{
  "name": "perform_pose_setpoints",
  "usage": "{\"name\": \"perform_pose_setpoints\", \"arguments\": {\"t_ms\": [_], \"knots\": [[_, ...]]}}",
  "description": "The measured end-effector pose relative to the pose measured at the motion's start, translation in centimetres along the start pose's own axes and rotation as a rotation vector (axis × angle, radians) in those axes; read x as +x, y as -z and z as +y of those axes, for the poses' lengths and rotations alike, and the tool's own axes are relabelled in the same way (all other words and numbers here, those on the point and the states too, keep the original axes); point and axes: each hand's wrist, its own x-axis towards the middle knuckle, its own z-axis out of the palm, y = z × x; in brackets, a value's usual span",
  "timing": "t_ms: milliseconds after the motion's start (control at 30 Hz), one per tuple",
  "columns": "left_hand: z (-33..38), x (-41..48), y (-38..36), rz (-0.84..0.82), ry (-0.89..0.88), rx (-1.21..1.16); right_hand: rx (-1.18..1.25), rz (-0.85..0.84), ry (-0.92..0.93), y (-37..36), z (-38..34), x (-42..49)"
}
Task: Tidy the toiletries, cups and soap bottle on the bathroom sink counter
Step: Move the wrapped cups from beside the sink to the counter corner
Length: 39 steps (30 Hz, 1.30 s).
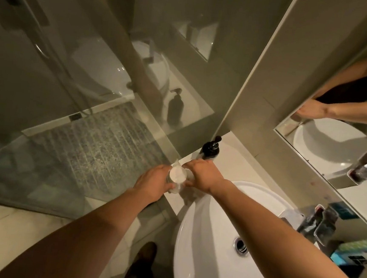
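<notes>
You have a clear cup [176,178] at the left end of the counter [238,165], between the shower screen [72,129] and the white basin [206,225]. It has a pale, paper-like cover over its mouth, with a thin, see-through edge sticking up at the far side. The cup leans slightly, so you see both the covered top and the base below it.

Your left hand [152,183] wraps the cup from the left, with the fingers curled round the glass wall and the knuckles towards you. Your right hand [204,176] arches over it from the right. Its fingers bend down close together at the rim of the cover, and the thumb lies against the lower side of the glass. The view is blurred there, so there may be a second glass under that palm; you cannot tell.

The black soap bottle [210,151] stands upright just beyond your right hand, at the back of the counter by the wall. Its pump head points right.

The basin holds nothing but its metal drain [241,245]. To its right, a clear tray [290,214] holds dark packets [326,220] standing on edge, below the mirror [323,151].
</notes>
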Motion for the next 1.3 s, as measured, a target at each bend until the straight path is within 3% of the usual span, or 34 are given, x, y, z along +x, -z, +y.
{"name": "perform_pose_setpoints", "arguments": {"t_ms": [633,1300], "knots": [[-1.2,0.1,1.5,-0.022,-0.035,-0.092,0.106,0.026,-0.012,0.4,-1.2,0.3],[0.2,-1.3,7.8,0.052,-0.223,-0.230,0.388,0.288,-0.019,4.8,-2.3,-4.3]]}}
